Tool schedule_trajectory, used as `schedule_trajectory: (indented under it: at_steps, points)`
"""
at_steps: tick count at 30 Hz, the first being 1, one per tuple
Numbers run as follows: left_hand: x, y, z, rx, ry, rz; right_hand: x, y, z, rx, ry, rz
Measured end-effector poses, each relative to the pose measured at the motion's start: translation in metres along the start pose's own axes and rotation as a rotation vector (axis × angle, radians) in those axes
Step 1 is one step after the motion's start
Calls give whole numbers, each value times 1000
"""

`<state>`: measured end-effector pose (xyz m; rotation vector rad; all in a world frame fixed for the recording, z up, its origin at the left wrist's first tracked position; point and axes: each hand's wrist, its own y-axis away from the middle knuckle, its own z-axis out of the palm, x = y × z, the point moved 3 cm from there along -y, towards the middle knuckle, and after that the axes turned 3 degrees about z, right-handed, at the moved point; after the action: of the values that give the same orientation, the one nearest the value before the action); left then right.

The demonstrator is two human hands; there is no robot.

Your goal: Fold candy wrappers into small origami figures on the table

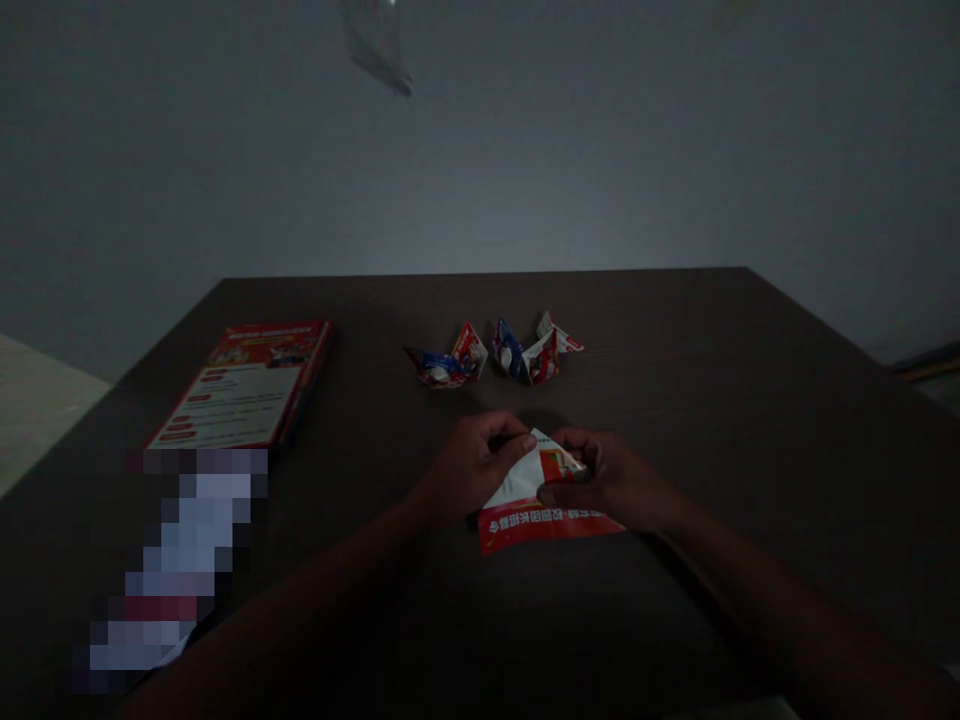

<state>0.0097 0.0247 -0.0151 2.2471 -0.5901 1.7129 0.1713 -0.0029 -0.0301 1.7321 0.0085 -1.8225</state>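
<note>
A partly folded paper leaflet (551,525), white with a red printed strip along its near edge, is between my two hands close to the tabletop. My left hand (480,462) pinches its upper left side, thumb on top. On the right side, my right hand (611,480) grips the sheet with its thumb along the front; some fingers are hidden behind the paper. The top of the sheet comes to a point between the hands. Just beyond them stand two folded paper boats, a blue and red one (448,368) and one with white parts (536,350).
A stack of red and white printed leaflets (240,395) lies on the left of the dark wooden table (712,380). Nearer, a blurred-out pale rectangular item (187,560) lies beside my left forearm. A grey wall (600,150) rises behind the table's far edge.
</note>
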Motion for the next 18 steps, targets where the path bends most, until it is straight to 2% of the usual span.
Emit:
schedule_trajectory:
  at_steps: [6,9,14,18]
  points:
    - [-2,2,-2,-25,-119,89,-2,0,0,-10,7,-18]
    - [-3,4,-1,-28,-110,96,-1,-2,1,-21,13,-13]
    - [-4,4,-3,-60,41,-8,-1,-1,1,-32,0,-4]
    - [-10,3,-3,-179,121,-124,-7,1,0,30,18,-30]
